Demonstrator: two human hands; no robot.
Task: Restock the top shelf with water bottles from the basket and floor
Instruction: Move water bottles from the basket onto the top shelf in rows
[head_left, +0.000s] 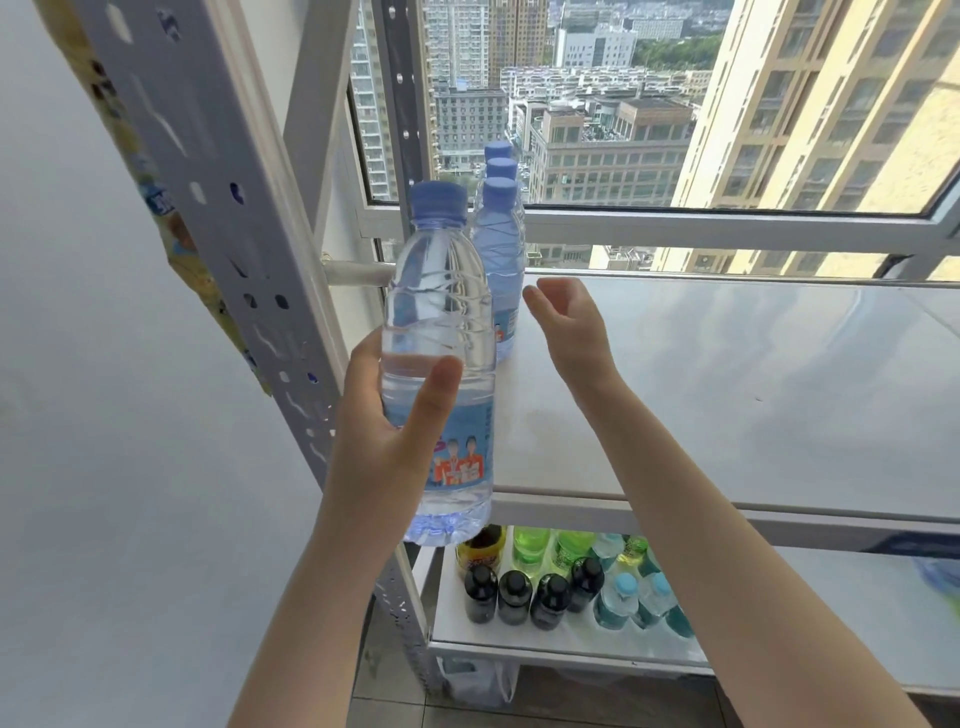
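The left grip (384, 447), centre-left of the frame, is wrapped round an upright bottle (439, 322), held at the left front corner of the top shelf (727, 389). The right grip (569, 327) hangs wide and loose over that shelf, just beside three bottles (501, 249) lined up along its left side. Assorted drinks (550, 582) stand at bottom centre.

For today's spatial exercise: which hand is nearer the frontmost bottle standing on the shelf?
Right. Right hand: just right of the standing bottle. Left hand: lower, gripping another water bottle.

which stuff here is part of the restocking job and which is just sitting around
Job: held water bottle, left hand, right hand, row of water bottles, top shelf.
Lying about: dark bottles, green bottles, light blue bottles, lower shelf.
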